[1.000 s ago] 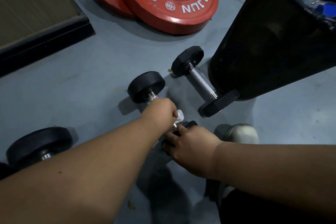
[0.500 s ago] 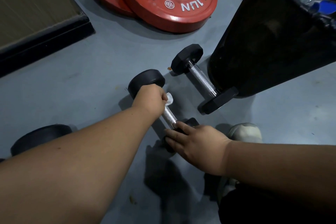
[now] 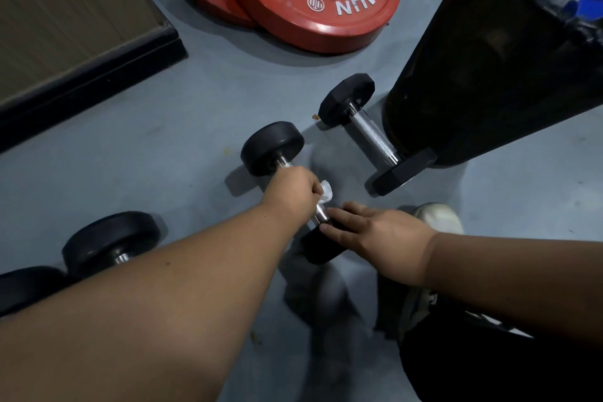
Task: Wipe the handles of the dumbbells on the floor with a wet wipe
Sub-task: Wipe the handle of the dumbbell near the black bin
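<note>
A small black round-headed dumbbell (image 3: pixel 272 148) lies on the grey floor in the middle. My left hand (image 3: pixel 292 189) grips its metal handle with a white wet wipe (image 3: pixel 326 191) wrapped under the fingers. My right hand (image 3: pixel 375 232) rests with straight fingers on the dumbbell's near head, which it mostly hides. A hex dumbbell (image 3: pixel 372 137) with a knurled handle lies to the right. Another round dumbbell (image 3: pixel 111 243) lies at the lower left, partly behind my left forearm.
Two red weight plates (image 3: pixel 313 0) lie stacked at the top. A black lined bin (image 3: pixel 489 68) leans over the hex dumbbell at the right. A dark-edged platform (image 3: pixel 81 75) fills the upper left. My shoe (image 3: pixel 437 215) sits near my right hand.
My left hand with the wipe slid up the handle towards the far head, then came back down to the middle. My right hand stayed on the near head.
</note>
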`<action>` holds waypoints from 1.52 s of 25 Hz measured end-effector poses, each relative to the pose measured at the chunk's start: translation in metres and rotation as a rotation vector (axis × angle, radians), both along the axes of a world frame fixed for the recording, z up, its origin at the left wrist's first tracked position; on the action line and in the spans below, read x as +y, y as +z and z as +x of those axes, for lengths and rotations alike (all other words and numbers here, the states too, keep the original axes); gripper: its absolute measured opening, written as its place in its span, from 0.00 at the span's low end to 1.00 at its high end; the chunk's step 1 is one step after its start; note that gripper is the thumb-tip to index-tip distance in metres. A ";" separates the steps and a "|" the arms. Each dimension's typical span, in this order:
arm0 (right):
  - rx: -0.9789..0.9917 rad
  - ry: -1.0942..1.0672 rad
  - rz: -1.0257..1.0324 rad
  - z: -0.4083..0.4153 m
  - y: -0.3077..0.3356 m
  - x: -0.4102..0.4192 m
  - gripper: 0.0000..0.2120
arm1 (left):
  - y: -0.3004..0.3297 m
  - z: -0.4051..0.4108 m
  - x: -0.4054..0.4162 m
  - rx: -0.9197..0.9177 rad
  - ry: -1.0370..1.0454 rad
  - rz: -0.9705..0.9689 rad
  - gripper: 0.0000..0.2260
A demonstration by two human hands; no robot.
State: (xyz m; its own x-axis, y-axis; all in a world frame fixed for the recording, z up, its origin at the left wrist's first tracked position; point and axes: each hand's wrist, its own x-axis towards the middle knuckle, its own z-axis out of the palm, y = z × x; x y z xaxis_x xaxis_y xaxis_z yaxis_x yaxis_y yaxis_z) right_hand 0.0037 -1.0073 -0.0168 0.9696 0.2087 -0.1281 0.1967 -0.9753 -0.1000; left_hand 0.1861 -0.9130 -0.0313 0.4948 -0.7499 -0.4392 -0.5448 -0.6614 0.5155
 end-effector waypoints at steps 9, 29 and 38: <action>0.065 0.004 -0.002 0.008 0.001 0.005 0.27 | 0.002 -0.009 0.002 0.026 -0.077 0.111 0.10; 0.044 -0.022 0.035 0.007 -0.005 0.004 0.29 | -0.016 0.024 0.017 -0.100 0.028 -0.205 0.07; 0.057 0.016 0.016 0.007 -0.001 0.004 0.25 | -0.010 -0.003 0.024 -0.053 -0.254 -0.162 0.07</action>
State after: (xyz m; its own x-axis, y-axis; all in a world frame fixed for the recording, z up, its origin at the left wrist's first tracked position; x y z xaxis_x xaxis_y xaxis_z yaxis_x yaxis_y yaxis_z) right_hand 0.0110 -1.0031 -0.0178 0.9571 0.2270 -0.1799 0.2062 -0.9702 -0.1272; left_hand 0.1829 -0.8886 -0.0417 0.3014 -0.9108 -0.2822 -0.7115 -0.4119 0.5693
